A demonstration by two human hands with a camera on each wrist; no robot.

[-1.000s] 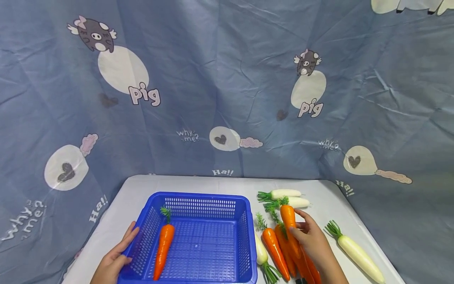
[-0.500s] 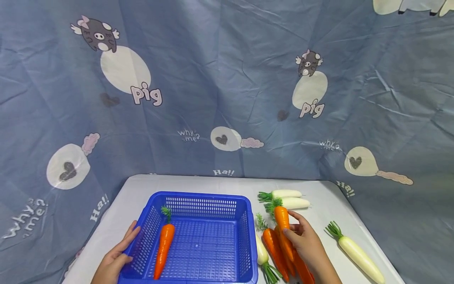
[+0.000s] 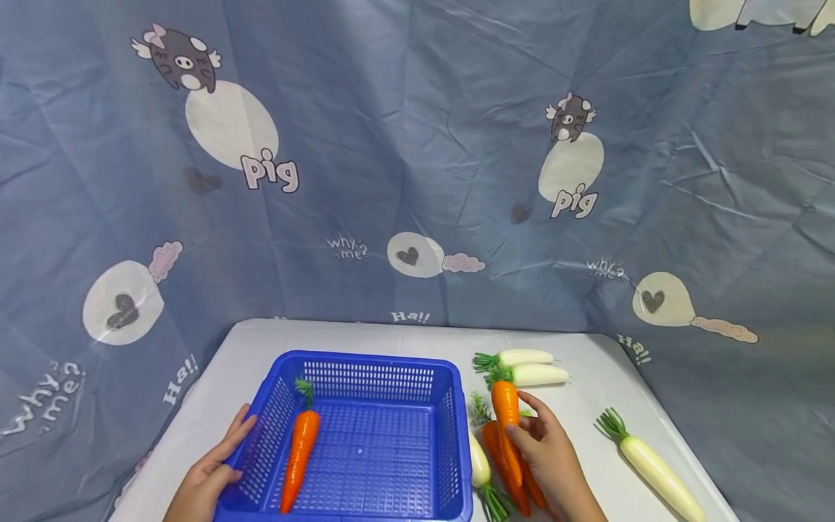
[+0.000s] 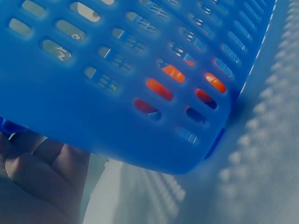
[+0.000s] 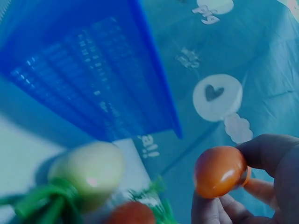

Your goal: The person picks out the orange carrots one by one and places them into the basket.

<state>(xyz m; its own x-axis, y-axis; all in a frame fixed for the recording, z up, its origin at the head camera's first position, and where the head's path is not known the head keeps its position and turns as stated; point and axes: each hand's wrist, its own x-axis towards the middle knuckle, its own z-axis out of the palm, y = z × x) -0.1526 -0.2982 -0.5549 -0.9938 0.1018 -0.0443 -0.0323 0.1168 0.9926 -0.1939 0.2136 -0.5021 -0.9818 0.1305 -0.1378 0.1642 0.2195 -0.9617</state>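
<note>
My right hand (image 3: 548, 449) holds an orange carrot (image 3: 506, 406) between thumb and fingers, its leafy green top pointing away from me. In the right wrist view the blunt end of that carrot (image 5: 219, 170) shows between the fingers. Below it lie more carrots (image 3: 499, 449), partly hidden by the hand. My left hand (image 3: 212, 464) rests at the left rim of a blue plastic basket (image 3: 375, 360), fingers fairly straight with the tips at the rim. One carrot (image 3: 301, 449) lies inside the basket near its left wall, seen through the holes in the left wrist view.
A white radish (image 3: 479, 464) lies close along the basket's right wall. Two white radishes (image 3: 538, 374) lie at the back right, and another radish (image 3: 659, 471) near the table's right edge. A blue patterned cloth (image 3: 417, 145) hangs behind the white table (image 3: 587, 355).
My right hand has moved left with the carrot, from over the right part of the pile toward the basket's right side. The left hand stays at the basket rim.
</note>
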